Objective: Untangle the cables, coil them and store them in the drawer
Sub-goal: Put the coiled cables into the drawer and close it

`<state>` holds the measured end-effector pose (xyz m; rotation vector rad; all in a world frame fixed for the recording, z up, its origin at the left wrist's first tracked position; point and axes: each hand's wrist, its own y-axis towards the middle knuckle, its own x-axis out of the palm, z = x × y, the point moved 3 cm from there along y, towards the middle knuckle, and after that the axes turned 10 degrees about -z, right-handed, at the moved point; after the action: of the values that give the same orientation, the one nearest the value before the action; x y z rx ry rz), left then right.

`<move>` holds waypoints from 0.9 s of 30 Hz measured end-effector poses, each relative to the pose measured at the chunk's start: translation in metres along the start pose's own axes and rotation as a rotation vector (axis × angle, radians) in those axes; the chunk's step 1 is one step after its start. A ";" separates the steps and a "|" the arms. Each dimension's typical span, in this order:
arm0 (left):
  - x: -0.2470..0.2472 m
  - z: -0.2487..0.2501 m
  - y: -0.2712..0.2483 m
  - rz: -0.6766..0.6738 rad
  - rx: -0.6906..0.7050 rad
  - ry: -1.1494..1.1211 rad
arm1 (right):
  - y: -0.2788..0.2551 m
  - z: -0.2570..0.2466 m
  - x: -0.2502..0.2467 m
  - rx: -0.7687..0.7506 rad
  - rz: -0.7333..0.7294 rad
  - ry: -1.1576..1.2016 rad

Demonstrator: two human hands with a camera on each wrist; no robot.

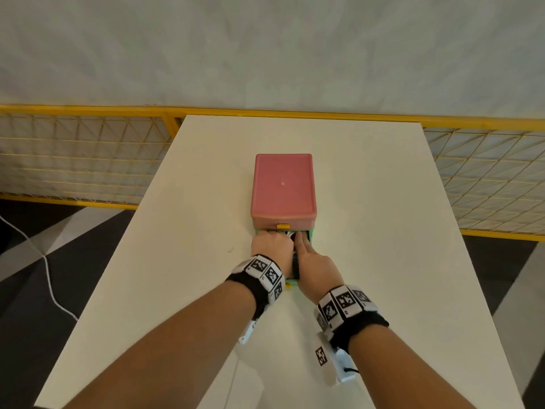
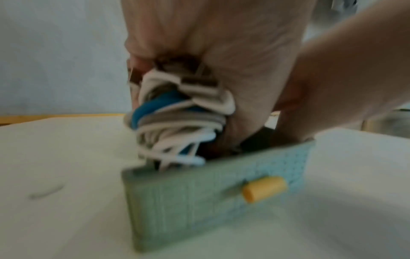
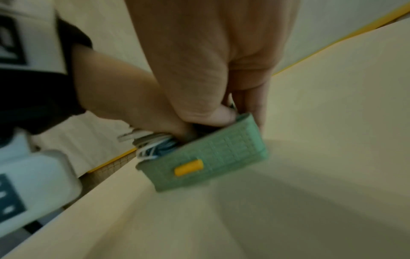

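Note:
A small pink drawer box (image 1: pixel 283 187) stands mid-table with its green drawer (image 2: pixel 199 201) pulled out toward me, a yellow handle (image 2: pixel 264 189) on its front. My left hand (image 1: pixel 272 243) grips a bundle of white, grey and blue cables (image 2: pixel 177 122) in a fist and holds it just over the drawer's left half, with the lower loops dipping inside. My right hand (image 1: pixel 312 261) holds the drawer's right wall, thumb inside and fingers (image 3: pixel 255 108) down the outside. The drawer's inside is mostly hidden by both hands.
The white table (image 1: pixel 383 231) is bare around the box. A yellow wire-mesh fence (image 1: pixel 88 160) runs behind and beside the table. A white cord (image 1: pixel 47 270) lies on the dark floor at the left.

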<state>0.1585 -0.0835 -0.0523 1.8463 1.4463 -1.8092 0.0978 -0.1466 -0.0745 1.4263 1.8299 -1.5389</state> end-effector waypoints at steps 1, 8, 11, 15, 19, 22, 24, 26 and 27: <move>0.000 0.000 -0.001 0.006 -0.051 -0.022 | -0.005 0.001 0.002 0.002 0.003 -0.016; 0.009 -0.011 0.002 0.006 -0.045 -0.327 | -0.012 -0.005 0.004 0.022 0.042 -0.120; 0.020 -0.016 -0.005 0.044 -0.100 -0.319 | -0.010 -0.004 0.004 0.031 0.055 -0.122; 0.025 -0.002 -0.006 0.025 -0.174 -0.257 | -0.012 0.000 0.008 -0.031 0.074 -0.030; 0.022 -0.001 0.008 0.083 -0.185 -0.315 | -0.014 -0.002 0.009 -0.031 0.095 -0.033; 0.017 -0.007 -0.002 0.063 -0.105 -0.391 | -0.015 -0.004 0.011 -0.010 0.082 -0.093; 0.020 -0.015 -0.008 0.152 -0.003 -0.531 | -0.016 -0.004 0.013 -0.006 0.079 -0.116; 0.022 -0.026 -0.017 0.206 0.049 -0.644 | -0.016 -0.003 0.014 -0.007 0.087 -0.105; 0.023 -0.028 -0.022 0.251 0.075 -0.667 | -0.016 -0.003 0.015 -0.010 0.096 -0.088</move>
<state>0.1564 -0.0414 -0.0544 1.1868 0.8721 -2.0733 0.0792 -0.1353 -0.0764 1.3971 1.6916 -1.5184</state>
